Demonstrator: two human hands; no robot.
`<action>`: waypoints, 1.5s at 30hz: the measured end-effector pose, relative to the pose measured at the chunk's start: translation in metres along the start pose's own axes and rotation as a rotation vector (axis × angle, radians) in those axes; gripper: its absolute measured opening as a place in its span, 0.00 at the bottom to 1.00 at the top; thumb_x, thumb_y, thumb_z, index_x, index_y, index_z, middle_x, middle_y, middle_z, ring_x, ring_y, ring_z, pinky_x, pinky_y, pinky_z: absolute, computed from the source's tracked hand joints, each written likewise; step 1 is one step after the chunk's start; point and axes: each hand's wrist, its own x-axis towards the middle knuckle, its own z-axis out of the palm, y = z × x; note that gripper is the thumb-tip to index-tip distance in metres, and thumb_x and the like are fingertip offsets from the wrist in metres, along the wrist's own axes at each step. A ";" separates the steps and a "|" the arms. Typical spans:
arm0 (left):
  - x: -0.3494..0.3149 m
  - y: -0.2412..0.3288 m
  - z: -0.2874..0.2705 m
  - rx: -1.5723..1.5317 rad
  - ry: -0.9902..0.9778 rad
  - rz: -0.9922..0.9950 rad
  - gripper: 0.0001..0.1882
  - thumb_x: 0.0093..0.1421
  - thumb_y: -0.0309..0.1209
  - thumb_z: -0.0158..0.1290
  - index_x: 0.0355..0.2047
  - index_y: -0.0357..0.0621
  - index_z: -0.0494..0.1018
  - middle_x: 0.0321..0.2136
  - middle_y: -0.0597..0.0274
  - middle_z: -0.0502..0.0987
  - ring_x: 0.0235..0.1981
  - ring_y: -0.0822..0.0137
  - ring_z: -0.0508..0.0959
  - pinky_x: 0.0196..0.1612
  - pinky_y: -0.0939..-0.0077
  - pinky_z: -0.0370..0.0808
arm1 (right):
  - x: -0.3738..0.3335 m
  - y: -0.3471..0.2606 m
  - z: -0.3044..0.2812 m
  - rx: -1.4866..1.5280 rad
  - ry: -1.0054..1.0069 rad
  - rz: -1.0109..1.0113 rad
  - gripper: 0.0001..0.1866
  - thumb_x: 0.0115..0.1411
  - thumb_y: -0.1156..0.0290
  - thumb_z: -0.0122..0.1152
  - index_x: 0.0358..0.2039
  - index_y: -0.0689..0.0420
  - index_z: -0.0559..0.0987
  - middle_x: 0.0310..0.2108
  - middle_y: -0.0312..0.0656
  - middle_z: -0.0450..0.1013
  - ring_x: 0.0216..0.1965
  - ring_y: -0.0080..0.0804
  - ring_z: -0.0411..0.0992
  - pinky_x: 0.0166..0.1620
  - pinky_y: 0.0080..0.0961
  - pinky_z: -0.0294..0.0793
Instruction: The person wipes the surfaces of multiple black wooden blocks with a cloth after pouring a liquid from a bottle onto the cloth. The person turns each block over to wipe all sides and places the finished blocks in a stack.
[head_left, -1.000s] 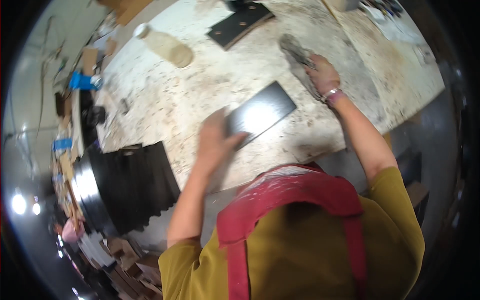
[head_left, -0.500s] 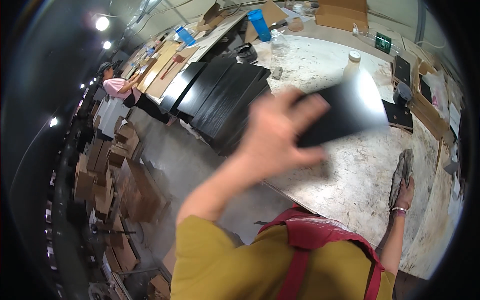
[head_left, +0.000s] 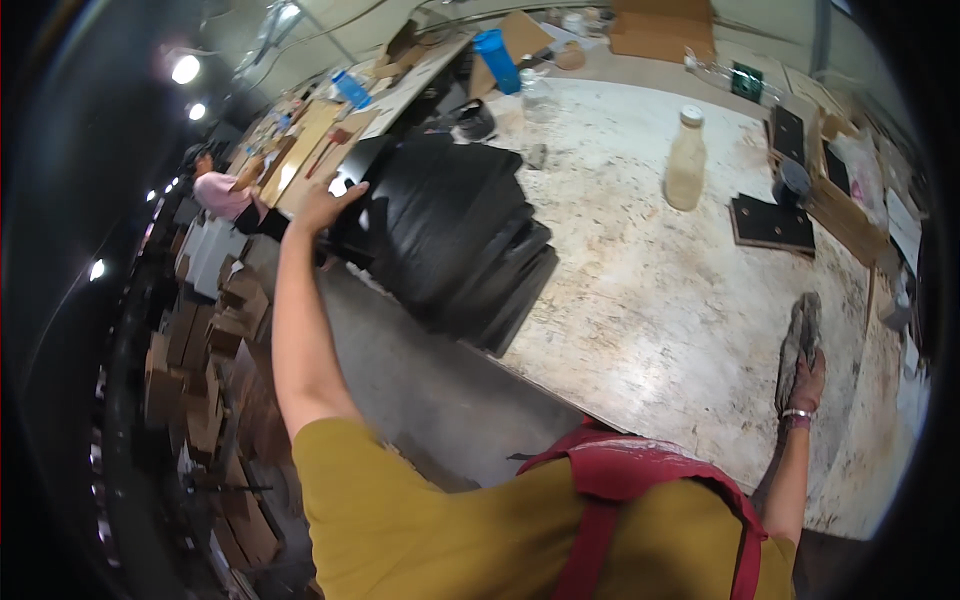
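Brown cardboard boxes (head_left: pixel 205 350) sit stacked along the floor at the left, below the worktable's edge, and one larger flat cardboard box (head_left: pixel 660 30) rests at the table's far end. A small green sign (head_left: pixel 745 80) with pale marks stands just beside that box, to its right.

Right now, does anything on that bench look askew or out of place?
Yes. The stack of black panels is fanned unevenly and juts past the table edge by the left hand. The right hand rests on a grey rag.
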 end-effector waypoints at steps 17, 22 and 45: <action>-0.047 0.580 0.275 -0.626 -0.344 0.991 0.47 0.49 0.45 0.66 0.65 0.46 0.56 0.52 0.45 0.72 0.53 0.54 0.73 0.56 0.66 0.68 | -0.033 -0.104 -0.033 0.028 0.126 0.086 0.23 0.57 0.61 0.60 0.46 0.66 0.74 0.43 0.54 0.72 0.45 0.53 0.70 0.49 0.37 0.68; -0.020 0.652 0.340 -0.069 -0.470 1.051 0.66 0.35 0.63 0.65 0.69 0.53 0.43 0.61 0.41 0.57 0.62 0.44 0.61 0.61 0.45 0.57 | -0.037 -0.113 -0.040 -0.049 0.149 0.077 0.21 0.55 0.62 0.61 0.44 0.65 0.74 0.42 0.55 0.72 0.46 0.54 0.70 0.49 0.38 0.68; -0.229 0.504 0.276 -0.527 -0.448 1.158 0.46 0.40 0.43 0.64 0.60 0.43 0.62 0.55 0.36 0.63 0.56 0.42 0.65 0.58 0.52 0.62 | -0.073 -0.073 -0.088 0.698 0.386 0.395 0.36 0.57 0.68 0.61 0.62 0.69 0.57 0.51 0.50 0.69 0.50 0.34 0.71 0.51 0.25 0.70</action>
